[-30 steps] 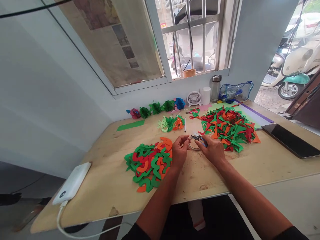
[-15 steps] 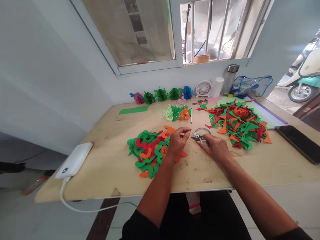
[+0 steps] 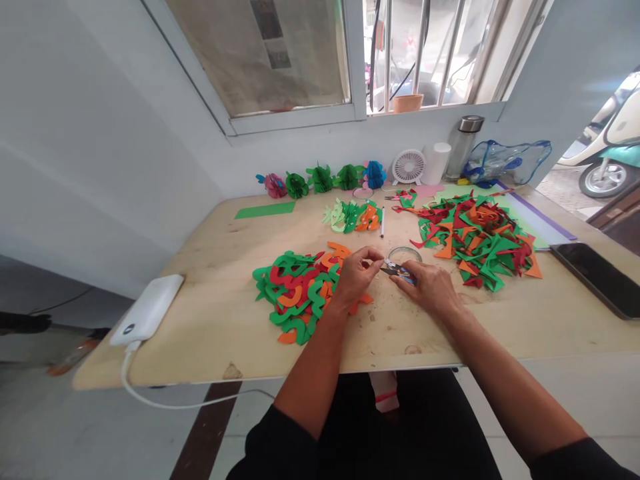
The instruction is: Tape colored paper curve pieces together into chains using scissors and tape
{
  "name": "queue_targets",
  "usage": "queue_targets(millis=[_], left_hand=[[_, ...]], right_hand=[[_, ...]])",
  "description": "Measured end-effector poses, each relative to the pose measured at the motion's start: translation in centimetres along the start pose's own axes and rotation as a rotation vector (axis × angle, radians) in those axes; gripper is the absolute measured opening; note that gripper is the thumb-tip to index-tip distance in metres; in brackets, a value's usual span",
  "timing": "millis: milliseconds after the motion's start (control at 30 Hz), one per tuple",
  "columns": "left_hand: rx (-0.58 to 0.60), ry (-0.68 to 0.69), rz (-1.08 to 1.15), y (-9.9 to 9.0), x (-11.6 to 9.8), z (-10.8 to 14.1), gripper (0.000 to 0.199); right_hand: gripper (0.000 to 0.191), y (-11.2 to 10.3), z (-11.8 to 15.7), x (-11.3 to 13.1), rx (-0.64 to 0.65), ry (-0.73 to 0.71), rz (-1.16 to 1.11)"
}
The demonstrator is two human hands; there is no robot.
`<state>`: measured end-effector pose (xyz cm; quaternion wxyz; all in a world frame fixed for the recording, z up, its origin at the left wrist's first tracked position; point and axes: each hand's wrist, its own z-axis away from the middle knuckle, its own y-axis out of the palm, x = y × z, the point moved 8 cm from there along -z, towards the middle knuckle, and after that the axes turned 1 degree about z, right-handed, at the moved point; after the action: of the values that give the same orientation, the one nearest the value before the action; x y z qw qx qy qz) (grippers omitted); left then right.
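My right hand is closed around small scissors with dark, pointed blades aimed left. Their tips lie close to the fingertips of my left hand. Thumb and forefinger of that left hand are pinched together; whatever is between them is too small to make out. Just behind the scissors lies a clear ring like a roll of tape. Under and beside my left forearm spreads a pile of wavy green, red and orange cut-outs, partly hidden by the arm.
Offcuts are heaped at the right, near a phone. Folded paper figures, a small fan and a glass bottle line the wall. A marker lies mid-table; a power bank with cable sits left.
The scissors' tips have come nearer to my left fingertips. My view has tilted slightly, so the table sits a little higher. Both piles look the same.
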<state>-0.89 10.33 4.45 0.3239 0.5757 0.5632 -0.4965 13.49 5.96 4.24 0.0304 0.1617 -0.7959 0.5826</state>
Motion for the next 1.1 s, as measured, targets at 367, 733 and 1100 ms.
queue_targets(millis=[367,733,1100], left_hand=[[0.034,-0.055,0.087,0.4,1.8,-0.2,0.013],[0.015,-0.062,0.160,0.5,0.8,0.0,0.011],[0.013,0.084,-0.002,0.6,0.6,0.2,0.019]], right_hand=[[0.036,0.2,-0.1,-0.2,0.045,0.022,0.012],[0.034,0.3,0.0,0.0,0.082,0.027,0.012],[0.031,0.3,-0.1,0.0,0.080,0.018,-0.025]])
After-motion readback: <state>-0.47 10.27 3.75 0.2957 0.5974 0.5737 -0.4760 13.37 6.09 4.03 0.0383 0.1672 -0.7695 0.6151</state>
